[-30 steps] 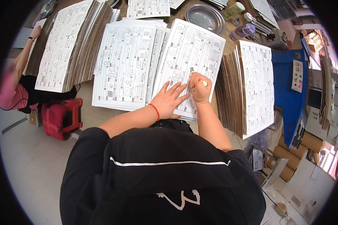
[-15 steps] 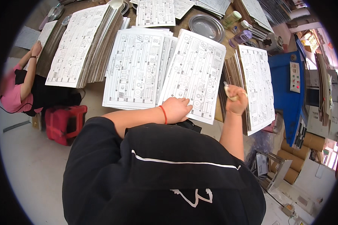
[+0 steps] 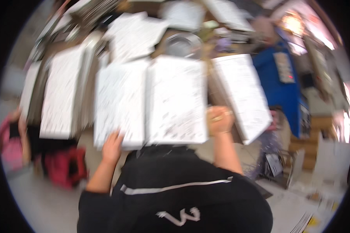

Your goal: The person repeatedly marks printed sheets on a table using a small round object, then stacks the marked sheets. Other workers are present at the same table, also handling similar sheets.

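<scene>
Two stacks of white printed sheets with line drawings lie side by side before me, one on the left (image 3: pixel 119 101) and one on the right (image 3: pixel 178 101). At the lower edge of the left stack is my left hand (image 3: pixel 112 146), its fingers stretched onto the top sheet; motion blurs them. My right hand (image 3: pixel 220 120) is closed beside the right stack's right edge. Something pale shows in its fingers, too smeared to name. Just right of that hand leans a thick pile of printed boards (image 3: pixel 245 95).
More board piles (image 3: pixel 60 93) stand at the left, near a person's hand (image 3: pixel 21 120) and a red stool (image 3: pixel 68 167). Loose sheets (image 3: pixel 134 35), a round metal dish (image 3: pixel 182 44) and bottles (image 3: pixel 223 42) lie farther back. A blue machine (image 3: pixel 278 85) stands at the right.
My left hand has moved left from the right sheet to the left stack's lower edge. The right sheet now sits straighter, and my right hand is nearer its edge. The view has shifted and blurred.
</scene>
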Demonstrator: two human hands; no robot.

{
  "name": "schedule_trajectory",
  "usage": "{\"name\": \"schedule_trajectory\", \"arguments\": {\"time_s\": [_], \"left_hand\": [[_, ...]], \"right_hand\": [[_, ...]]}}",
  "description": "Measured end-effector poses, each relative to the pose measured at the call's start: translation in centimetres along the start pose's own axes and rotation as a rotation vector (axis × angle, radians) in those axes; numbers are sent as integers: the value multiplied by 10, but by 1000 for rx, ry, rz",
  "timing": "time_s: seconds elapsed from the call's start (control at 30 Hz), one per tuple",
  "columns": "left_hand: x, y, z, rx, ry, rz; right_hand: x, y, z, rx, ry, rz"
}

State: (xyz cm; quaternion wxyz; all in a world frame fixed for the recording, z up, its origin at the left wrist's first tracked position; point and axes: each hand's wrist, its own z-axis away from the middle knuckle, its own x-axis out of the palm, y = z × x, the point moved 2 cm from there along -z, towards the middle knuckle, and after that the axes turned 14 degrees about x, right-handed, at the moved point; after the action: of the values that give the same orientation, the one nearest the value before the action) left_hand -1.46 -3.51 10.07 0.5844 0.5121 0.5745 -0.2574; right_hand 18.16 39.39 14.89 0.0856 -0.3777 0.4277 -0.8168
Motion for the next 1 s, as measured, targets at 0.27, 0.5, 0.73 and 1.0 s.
{"name": "schedule_trajectory", "arguments": {"time_s": [0.27, 0.5, 0.73, 1.0], "left_hand": [[127, -92, 10, -180, -422, 370], [46, 112, -138, 672, -11, 348], [71, 155, -154, 649, -499, 78], [60, 155, -154, 525, -233, 318]], "right_hand": [[33, 24, 57, -170, -64, 457], [27, 14, 132, -233, -7, 440], [32, 23, 110, -167, -100, 622], [26, 90, 37, -20, -203, 657]]}}
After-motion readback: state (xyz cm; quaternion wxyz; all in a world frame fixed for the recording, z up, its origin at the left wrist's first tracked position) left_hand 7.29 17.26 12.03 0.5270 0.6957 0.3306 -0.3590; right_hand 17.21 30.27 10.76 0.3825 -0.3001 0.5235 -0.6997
